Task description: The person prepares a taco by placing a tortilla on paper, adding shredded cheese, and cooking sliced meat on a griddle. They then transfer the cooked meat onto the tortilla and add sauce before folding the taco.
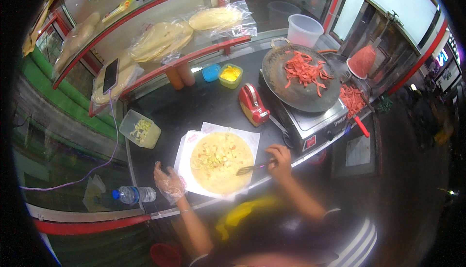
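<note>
A round flatbread [216,172] lies on white paper sheets [186,170], topped with chopped pale green vegetable and small orange bits. My right hand [280,162] is closed round the handle of a fork [248,169], whose tines rest over the right part of the flatbread. My left hand [170,183], in a clear plastic glove, is beside the left edge of the paper. Its fingers are apart and hold nothing. Behind it, a clear tub [141,129] contains more chopped vegetable.
A griddle pan [284,80] with red meat strips sits on a gas stove [310,121]. A red tape dispenser [253,104], a tub of yellow pieces [230,76] and sauce bottles [180,75] stand behind. At left are a water bottle [134,194] and a phone [111,76]. Bagged flatbreads [162,41] fill a shelf.
</note>
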The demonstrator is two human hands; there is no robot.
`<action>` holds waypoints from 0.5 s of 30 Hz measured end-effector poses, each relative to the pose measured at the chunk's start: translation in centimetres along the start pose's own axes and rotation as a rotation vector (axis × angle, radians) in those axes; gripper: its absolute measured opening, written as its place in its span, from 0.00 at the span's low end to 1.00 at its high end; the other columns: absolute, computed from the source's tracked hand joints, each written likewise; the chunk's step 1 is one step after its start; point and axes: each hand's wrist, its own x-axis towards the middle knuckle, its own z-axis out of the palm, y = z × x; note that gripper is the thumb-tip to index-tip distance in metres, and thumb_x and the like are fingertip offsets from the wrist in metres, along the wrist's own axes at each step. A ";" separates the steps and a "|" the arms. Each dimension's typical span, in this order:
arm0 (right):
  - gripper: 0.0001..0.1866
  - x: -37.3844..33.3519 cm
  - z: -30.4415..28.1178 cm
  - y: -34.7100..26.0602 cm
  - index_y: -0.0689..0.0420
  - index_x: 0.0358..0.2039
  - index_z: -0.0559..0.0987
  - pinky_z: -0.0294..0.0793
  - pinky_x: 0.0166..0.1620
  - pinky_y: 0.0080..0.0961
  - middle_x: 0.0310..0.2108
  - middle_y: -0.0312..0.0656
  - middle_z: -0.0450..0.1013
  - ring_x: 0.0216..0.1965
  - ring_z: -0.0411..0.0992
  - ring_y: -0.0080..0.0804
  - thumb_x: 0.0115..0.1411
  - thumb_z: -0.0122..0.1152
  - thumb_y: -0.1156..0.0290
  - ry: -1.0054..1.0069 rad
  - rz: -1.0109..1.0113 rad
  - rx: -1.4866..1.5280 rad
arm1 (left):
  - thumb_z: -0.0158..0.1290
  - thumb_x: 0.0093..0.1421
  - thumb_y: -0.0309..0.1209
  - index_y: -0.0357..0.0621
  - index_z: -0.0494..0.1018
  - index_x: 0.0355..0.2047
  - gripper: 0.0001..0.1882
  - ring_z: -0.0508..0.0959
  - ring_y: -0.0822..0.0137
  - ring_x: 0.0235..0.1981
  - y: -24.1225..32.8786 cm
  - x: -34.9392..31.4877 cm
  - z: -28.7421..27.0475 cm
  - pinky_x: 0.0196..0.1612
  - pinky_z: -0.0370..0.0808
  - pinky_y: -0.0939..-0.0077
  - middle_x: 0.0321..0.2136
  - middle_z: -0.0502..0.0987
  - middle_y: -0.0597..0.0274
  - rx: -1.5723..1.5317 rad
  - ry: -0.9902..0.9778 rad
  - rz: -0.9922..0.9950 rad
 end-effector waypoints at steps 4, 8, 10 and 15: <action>0.25 0.1 0.0 0.1 0.54 0.46 0.88 0.73 0.65 0.46 0.51 0.39 0.84 0.57 0.79 0.47 0.44 0.65 0.82 -0.039 0.052 -0.034 | 0.60 0.68 0.30 0.42 0.81 0.58 0.19 0.81 0.42 0.61 0.2 0.1 -0.2 0.67 0.75 0.46 0.60 0.84 0.47 -0.036 0.021 0.036; 0.24 0.3 0.1 0.5 0.54 0.43 0.88 0.70 0.69 0.48 0.51 0.37 0.84 0.60 0.78 0.47 0.42 0.68 0.82 -0.150 -0.013 -0.072 | 0.58 0.67 0.29 0.42 0.85 0.49 0.13 0.82 0.44 0.59 -0.2 0.0 0.0 0.65 0.76 0.46 0.57 0.85 0.49 -0.027 -0.002 0.113; 0.23 0.3 0.2 0.7 0.54 0.42 0.88 0.70 0.69 0.48 0.51 0.37 0.84 0.60 0.78 0.47 0.42 0.69 0.81 -0.155 -0.020 -0.063 | 0.57 0.67 0.29 0.42 0.85 0.48 0.12 0.82 0.44 0.59 -0.4 0.0 0.4 0.65 0.76 0.46 0.56 0.85 0.49 -0.001 0.019 0.119; 0.21 0.2 0.1 1.1 0.53 0.41 0.88 0.70 0.70 0.49 0.50 0.36 0.84 0.61 0.78 0.47 0.43 0.69 0.80 -0.185 0.017 -0.054 | 0.56 0.68 0.30 0.42 0.85 0.48 0.13 0.82 0.44 0.58 -1.2 0.0 1.4 0.65 0.76 0.45 0.55 0.85 0.50 0.069 0.047 0.151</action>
